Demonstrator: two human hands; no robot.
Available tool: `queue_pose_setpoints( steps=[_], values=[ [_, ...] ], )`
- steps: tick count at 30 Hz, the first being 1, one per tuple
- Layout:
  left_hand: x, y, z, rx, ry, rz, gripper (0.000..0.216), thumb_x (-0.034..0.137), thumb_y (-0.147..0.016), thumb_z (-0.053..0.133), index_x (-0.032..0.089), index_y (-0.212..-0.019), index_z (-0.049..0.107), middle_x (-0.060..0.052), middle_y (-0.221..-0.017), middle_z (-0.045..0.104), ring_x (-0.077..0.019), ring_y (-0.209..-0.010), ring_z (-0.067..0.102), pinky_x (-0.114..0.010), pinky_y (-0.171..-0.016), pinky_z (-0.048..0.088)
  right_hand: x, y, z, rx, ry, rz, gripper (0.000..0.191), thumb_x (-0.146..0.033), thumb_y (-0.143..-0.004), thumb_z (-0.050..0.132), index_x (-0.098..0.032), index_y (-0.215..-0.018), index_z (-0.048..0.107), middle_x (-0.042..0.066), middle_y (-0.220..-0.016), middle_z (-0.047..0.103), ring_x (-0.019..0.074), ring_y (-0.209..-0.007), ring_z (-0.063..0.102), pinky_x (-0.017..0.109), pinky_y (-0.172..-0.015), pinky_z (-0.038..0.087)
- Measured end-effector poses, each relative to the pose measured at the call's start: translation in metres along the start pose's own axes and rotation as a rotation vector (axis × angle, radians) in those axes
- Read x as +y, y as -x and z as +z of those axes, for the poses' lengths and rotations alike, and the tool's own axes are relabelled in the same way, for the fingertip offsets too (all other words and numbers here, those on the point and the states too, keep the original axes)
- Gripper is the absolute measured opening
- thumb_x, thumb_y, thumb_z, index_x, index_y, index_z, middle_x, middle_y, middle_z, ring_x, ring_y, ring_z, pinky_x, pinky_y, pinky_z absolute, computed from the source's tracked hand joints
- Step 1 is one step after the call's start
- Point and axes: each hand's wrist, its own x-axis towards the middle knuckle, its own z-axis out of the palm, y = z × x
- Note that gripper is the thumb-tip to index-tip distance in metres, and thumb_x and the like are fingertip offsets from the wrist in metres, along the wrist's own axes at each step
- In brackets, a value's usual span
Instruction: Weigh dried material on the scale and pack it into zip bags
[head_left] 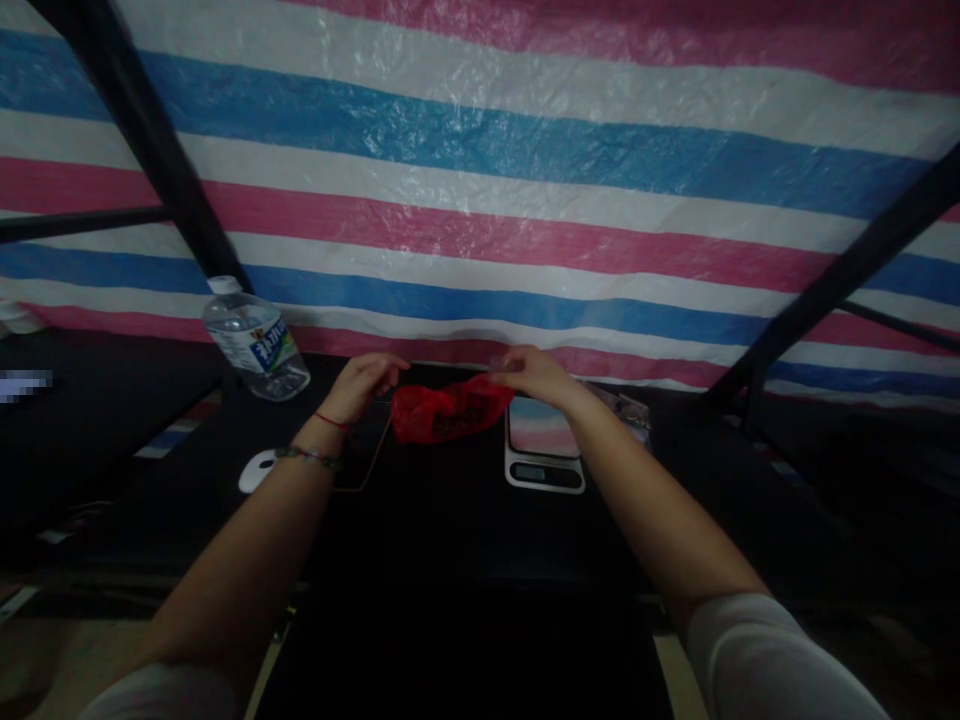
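A small red plastic bag (444, 410) hangs stretched between my two hands above a dark table (465, 520). My left hand (362, 385) pinches the bag's left edge, fingers curled; red and beaded bands circle that wrist. My right hand (531, 375) grips the bag's right edge with closed fingers. Just below and right of my right hand lies a small white digital scale (543, 452) with a shiny top. A flat dark tablet-like slab (365, 450) rests under my left wrist.
A clear water bottle (255, 345) with a white cap stands at the back left. A white mouse-shaped object (257, 470) lies left of my left forearm. A striped pink, white and blue tarp (525, 170) hangs behind, with black metal frame bars (150, 150) on both sides.
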Motion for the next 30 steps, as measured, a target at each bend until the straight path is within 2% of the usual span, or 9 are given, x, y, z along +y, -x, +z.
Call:
queue_pose_setpoints(
  steps=[2, 3, 6, 10, 13, 18, 21, 25, 30],
  values=[
    [-0.013, 0.004, 0.009, 0.049, -0.112, -0.029, 0.054, 0.058, -0.086, 0.046, 0.012, -0.098, 0.071, -0.008, -0.078, 0.068, -0.0168, -0.067, 0.061, -0.028, -0.062, 0.051, -0.013, 0.007, 0.005, 0.108, -0.068, -0.095, 0.029, -0.033, -0.064, 0.075, -0.019, -0.089, 0.07, 0.003, -0.085, 0.069, 0.0164, -0.077, 0.06, 0.029, -0.07, 0.046],
    [-0.018, 0.006, 0.013, 0.046, -0.163, -0.025, 0.051, 0.056, -0.087, 0.046, 0.012, -0.1, 0.07, -0.009, -0.086, 0.07, -0.0188, -0.076, 0.064, -0.03, -0.07, 0.053, -0.02, 0.009, 0.009, 0.066, -0.125, -0.13, 0.031, -0.03, -0.065, 0.073, -0.02, -0.094, 0.07, 0.003, -0.09, 0.069, 0.0167, -0.08, 0.061, 0.029, -0.071, 0.047],
    [-0.026, 0.014, 0.02, -0.027, -0.294, 0.04, 0.046, 0.048, -0.09, 0.043, 0.014, -0.111, 0.066, -0.011, -0.113, 0.067, -0.0228, -0.105, 0.062, -0.037, -0.096, 0.048, -0.034, 0.012, 0.028, -0.237, -0.151, -0.149, 0.028, -0.027, -0.067, 0.068, -0.02, -0.094, 0.07, 0.0, -0.084, 0.069, 0.0151, -0.075, 0.061, 0.026, -0.067, 0.045],
    [-0.032, 0.021, 0.02, -0.11, -0.488, 0.096, 0.044, 0.036, -0.088, 0.043, 0.017, -0.124, 0.06, -0.011, -0.133, 0.056, -0.024, -0.125, 0.05, -0.042, -0.111, 0.036, -0.028, 0.004, 0.05, -0.505, 0.188, -0.008, 0.008, -0.023, -0.065, 0.067, -0.018, -0.07, 0.07, -0.004, -0.058, 0.061, 0.009, -0.052, 0.05, 0.022, -0.053, 0.034],
    [-0.033, 0.022, 0.02, -0.184, -0.582, 0.113, 0.05, 0.024, -0.08, 0.047, 0.017, -0.128, 0.058, -0.011, -0.139, 0.051, -0.0247, -0.129, 0.047, -0.044, -0.111, 0.035, -0.017, -0.001, 0.054, -0.521, 0.2, 0.051, 0.008, -0.024, -0.064, 0.067, -0.016, -0.061, 0.065, -0.004, -0.052, 0.055, 0.0081, -0.048, 0.045, 0.023, -0.049, 0.03],
    [-0.028, 0.021, 0.029, -0.257, -0.652, 0.131, 0.058, 0.014, -0.073, 0.047, 0.02, -0.13, 0.057, -0.008, -0.124, 0.063, -0.0239, -0.115, 0.055, -0.044, -0.105, 0.04, -0.006, 0.002, 0.066, -0.432, -0.545, 0.111, 0.019, -0.036, -0.07, 0.066, -0.018, -0.077, 0.064, 0.0, -0.077, 0.066, 0.0128, -0.072, 0.058, 0.024, -0.067, 0.044],
    [-0.028, 0.02, 0.031, -0.237, -0.706, 0.092, 0.045, 0.014, -0.071, 0.049, 0.019, -0.111, 0.069, -0.008, -0.099, 0.069, -0.0233, -0.097, 0.06, -0.04, -0.093, 0.046, 0.003, 0.003, 0.078, -0.255, -0.739, 0.241, 0.023, -0.039, -0.072, 0.064, -0.02, -0.086, 0.061, 0.002, -0.09, 0.068, 0.0156, -0.085, 0.062, 0.027, -0.076, 0.047],
    [-0.033, 0.018, 0.025, -0.066, -0.747, 0.009, 0.021, 0.019, -0.075, 0.048, 0.015, -0.075, 0.069, -0.011, -0.085, 0.065, -0.022, -0.083, 0.06, -0.034, -0.08, 0.049, 0.02, -0.001, 0.084, -0.073, -0.567, 0.193, 0.024, -0.032, -0.071, 0.067, -0.021, -0.092, 0.061, 0.0, -0.094, 0.068, 0.0154, -0.087, 0.062, 0.028, -0.08, 0.047],
    [-0.043, 0.019, 0.016, 0.11, -0.766, -0.111, 0.022, 0.021, -0.078, 0.048, 0.014, -0.086, 0.068, -0.012, -0.094, 0.068, -0.0233, -0.09, 0.062, -0.033, -0.083, 0.049, 0.032, -0.01, 0.087, -0.322, -0.06, 0.075, 0.026, -0.018, -0.067, 0.069, -0.017, -0.093, 0.068, 0.005, -0.098, 0.071, 0.0199, -0.09, 0.064, 0.031, -0.084, 0.047]
  ],
)
